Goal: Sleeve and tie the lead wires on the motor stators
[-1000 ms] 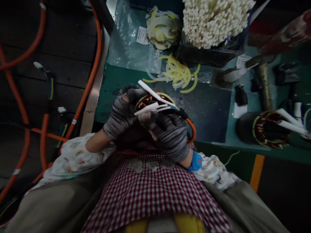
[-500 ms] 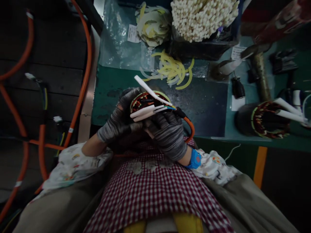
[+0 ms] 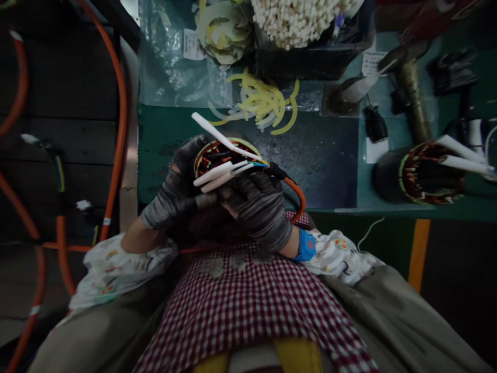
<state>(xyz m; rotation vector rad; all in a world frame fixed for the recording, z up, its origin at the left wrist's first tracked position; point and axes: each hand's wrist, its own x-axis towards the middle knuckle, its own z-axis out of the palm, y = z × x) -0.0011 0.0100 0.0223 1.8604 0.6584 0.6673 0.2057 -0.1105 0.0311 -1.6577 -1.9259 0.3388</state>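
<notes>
A motor stator (image 3: 205, 155), a ring of copper windings with a pale green edge, is tilted at the table's near edge. My left hand (image 3: 171, 189), in a grey striped glove with bare fingertips, wraps round its left side, thumb along the front. My right hand (image 3: 260, 207), gloved alike, curls against its near right side; some fingertips are hidden. White sleeves (image 3: 213, 131) on the leads lie across the stator's opening, two of them close above my right fingers. Thin coloured wires (image 3: 261, 164) run from them to an orange cable (image 3: 300, 199) that bends down at the right.
Yellow and clear tubing pieces (image 3: 264, 101) lie beyond the stator. Behind them are a bin (image 3: 306, 65) of white sleeves and a plastic bag (image 3: 166, 67). Rightward are a screwdriver (image 3: 375, 123), a hammer (image 3: 414, 98) and another stator (image 3: 392, 178). Orange cables (image 3: 121, 129) hang at left.
The view has shifted, so the table and its things sit further left and higher. Both hands keep hold of the stator with little visible change in grip.
</notes>
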